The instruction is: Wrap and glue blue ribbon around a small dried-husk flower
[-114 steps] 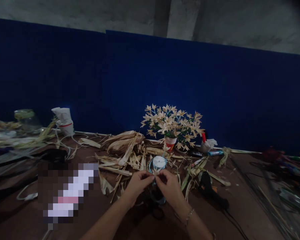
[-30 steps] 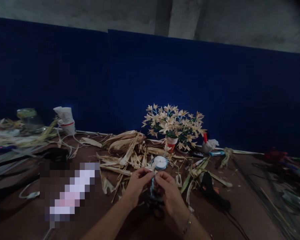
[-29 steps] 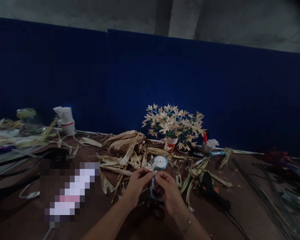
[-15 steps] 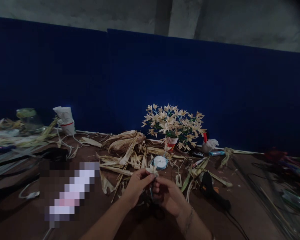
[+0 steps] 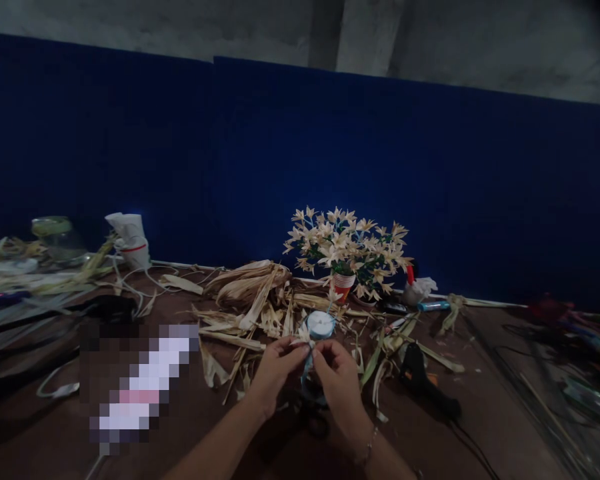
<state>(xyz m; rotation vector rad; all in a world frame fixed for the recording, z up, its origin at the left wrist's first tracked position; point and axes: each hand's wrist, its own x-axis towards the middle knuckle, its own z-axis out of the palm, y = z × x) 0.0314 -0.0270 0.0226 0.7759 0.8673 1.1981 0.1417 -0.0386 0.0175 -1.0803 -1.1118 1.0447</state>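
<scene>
Between my two hands is a small pale flower (image 5: 305, 333) that looks made of dried corn husk, with a thin light-blue strip (image 5: 307, 367) hanging below it. My left hand (image 5: 274, 370) pinches the flower near its base from the left. From the right, the thumb and fingers of my right hand (image 5: 341, 375) are pressed together at the flower's base and the top of the strip. Just beyond my hands lies a white-and-blue roll (image 5: 321, 325). A single finished-looking flower (image 5: 335, 294) rises behind it. A dark object (image 5: 314, 400) below my hands is too dim to make out.
A potted bunch of husk flowers (image 5: 347, 247) stands in a red-and-white cup (image 5: 343, 287) at the back. Dried husks (image 5: 253, 287) lie left of it. A glue gun (image 5: 423, 380) with its cord lies right. Cables (image 5: 145, 283) and a jar (image 5: 57, 237) are at left.
My right hand has turned, bringing its thumb and fingers up against the flower's base. The flower leans slightly more leftward, and more of the light-blue strip shows beneath. My left hand stays nearly in place.
</scene>
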